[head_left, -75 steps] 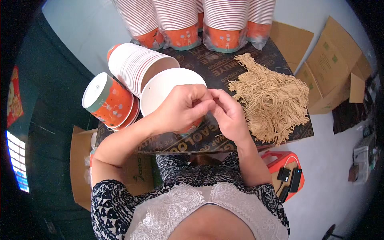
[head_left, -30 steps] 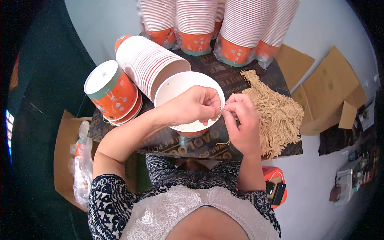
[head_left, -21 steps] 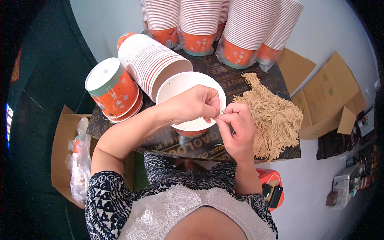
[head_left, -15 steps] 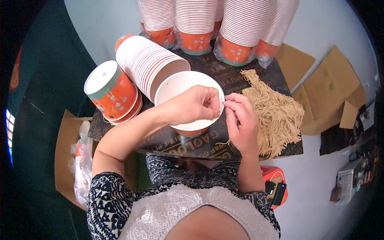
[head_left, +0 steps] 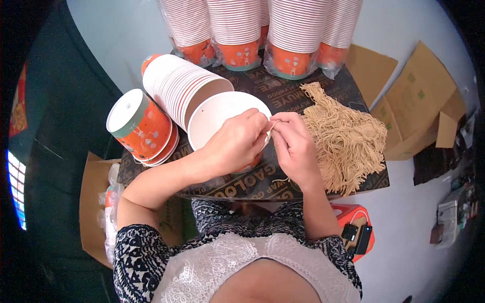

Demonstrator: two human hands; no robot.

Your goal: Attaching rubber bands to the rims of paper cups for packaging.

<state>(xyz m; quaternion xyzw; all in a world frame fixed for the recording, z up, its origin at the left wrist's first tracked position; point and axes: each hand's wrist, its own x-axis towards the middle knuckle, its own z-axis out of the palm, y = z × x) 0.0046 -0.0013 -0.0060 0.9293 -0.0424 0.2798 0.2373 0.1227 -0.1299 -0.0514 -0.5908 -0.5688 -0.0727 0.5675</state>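
Note:
A white-lined orange paper bucket [head_left: 212, 118] stands open end up before me, with a small dark hole high in its left wall. My left hand [head_left: 237, 139] reaches over its right rim, fingers closed in a pinch. Meeting it from outside, my right hand [head_left: 295, 149] is also pinched closed. A thin tan string [head_left: 273, 126] shows between the fingertips, looping at the rim; its exact path there is hidden by my fingers. Close to my right hand lies a heap of tan strings [head_left: 353, 146].
Nested paper buckets [head_left: 187, 83] lie on their side at the left, beside upside-down buckets [head_left: 146, 129] fitted with strings. Tall plastic-wrapped stacks [head_left: 295, 30] line the back of the dark table [head_left: 273, 182]. Cardboard boxes [head_left: 419, 101] stand at the right, another box [head_left: 93, 202] at lower left.
My hands have come closer together at the rim, and the string now shows looped between the fingertips. The view has shifted slightly.

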